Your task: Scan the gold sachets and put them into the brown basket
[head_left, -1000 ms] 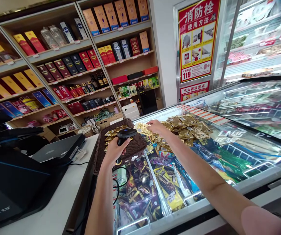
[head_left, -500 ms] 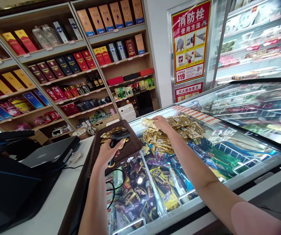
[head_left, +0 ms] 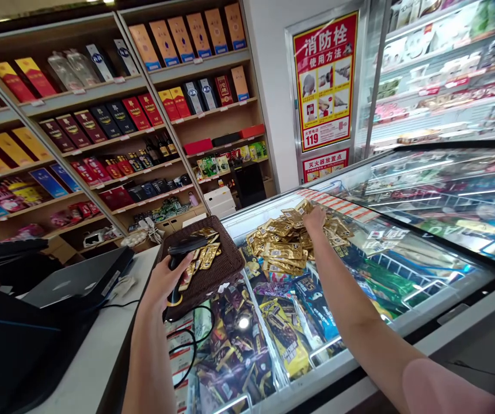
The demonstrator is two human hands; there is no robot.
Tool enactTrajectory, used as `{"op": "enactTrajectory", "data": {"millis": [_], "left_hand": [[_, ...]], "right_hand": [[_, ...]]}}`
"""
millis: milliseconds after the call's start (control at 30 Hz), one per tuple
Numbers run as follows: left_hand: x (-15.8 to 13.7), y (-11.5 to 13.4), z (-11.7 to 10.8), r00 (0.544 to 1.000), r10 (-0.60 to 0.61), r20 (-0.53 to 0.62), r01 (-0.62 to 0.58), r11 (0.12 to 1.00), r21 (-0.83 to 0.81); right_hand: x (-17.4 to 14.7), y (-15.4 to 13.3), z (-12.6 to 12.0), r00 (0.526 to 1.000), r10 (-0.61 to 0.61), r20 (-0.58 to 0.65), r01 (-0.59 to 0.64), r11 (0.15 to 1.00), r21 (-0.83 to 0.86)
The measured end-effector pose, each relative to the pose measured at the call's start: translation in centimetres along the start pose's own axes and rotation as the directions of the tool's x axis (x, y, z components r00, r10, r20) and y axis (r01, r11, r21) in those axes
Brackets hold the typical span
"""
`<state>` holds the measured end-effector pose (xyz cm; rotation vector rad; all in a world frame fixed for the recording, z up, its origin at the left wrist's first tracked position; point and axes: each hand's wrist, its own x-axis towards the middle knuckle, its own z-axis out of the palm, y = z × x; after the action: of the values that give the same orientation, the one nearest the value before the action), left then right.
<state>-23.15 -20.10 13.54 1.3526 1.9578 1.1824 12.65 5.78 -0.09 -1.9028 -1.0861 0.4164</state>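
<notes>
My left hand [head_left: 164, 282] is wrapped round the handle of a black barcode scanner [head_left: 189, 245], whose head hangs over a brown woven basket [head_left: 229, 265]. Inside the basket lie several gold packets [head_left: 208, 255], partly hidden by the scanner. Out at the far side of a heap of gold packets [head_left: 280, 244], my right hand [head_left: 315, 219] has its fingers closed on a gold packet [head_left: 303, 207]; the fingertips are partly hidden. The heap rests on the glass lid of a chest freezer [head_left: 269, 322].
Wrapped ice creams [head_left: 288, 339] show through the glass. The scanner's black cable [head_left: 193, 345] loops over the freezer's near left corner. At left, a white counter [head_left: 96, 351] carries a dark till machine [head_left: 10, 339]. Shelves of boxed goods [head_left: 118, 123] stand behind.
My right hand has moved right and farther onto the heap. The scanner in my left hand has shifted left, uncovering more packets in the basket. The view has swung slightly.
</notes>
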Motion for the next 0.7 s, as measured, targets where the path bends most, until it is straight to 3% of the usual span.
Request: {"op": "enactTrajectory", "data": {"millis": [200,367,467,533,633,700], "left_hand": [[0.3,-0.5,-0.9,0.999,-0.034,-0.028,0.036,0.998,0.052],[0.5,-1.4,-2.2,0.996,-0.054,-0.076,0.058,0.997,0.055],[0.4,-1.7,-2.8,0.994,-0.066,-0.087,0.071,0.996,0.047],[0.1,-1.7,-3.2,0.993,-0.076,-0.085,0.08,0.996,0.048],[-0.1,-2.2,-4.0,0.992,-0.077,-0.104,0.084,0.995,0.061],[0.0,-2.8,-4.7,0.985,-0.092,-0.145,0.105,0.991,0.088]], "right_hand": [[-0.3,-0.1,0.0,0.998,0.043,-0.045,-0.048,0.994,-0.099],[-0.8,0.1,-0.5,1.0,0.013,-0.013,-0.014,0.993,-0.118],[-1.7,-0.9,-0.8,0.998,-0.055,-0.041,0.048,0.988,-0.147],[-3.2,-2.7,-0.7,0.986,-0.163,-0.043,0.154,0.974,-0.166],[-7.2,-6.6,0.0,0.914,-0.398,0.075,0.405,0.9,-0.163],[-11.0,-9.5,1.2,0.798,-0.548,0.252,0.59,0.796,-0.139]]}}
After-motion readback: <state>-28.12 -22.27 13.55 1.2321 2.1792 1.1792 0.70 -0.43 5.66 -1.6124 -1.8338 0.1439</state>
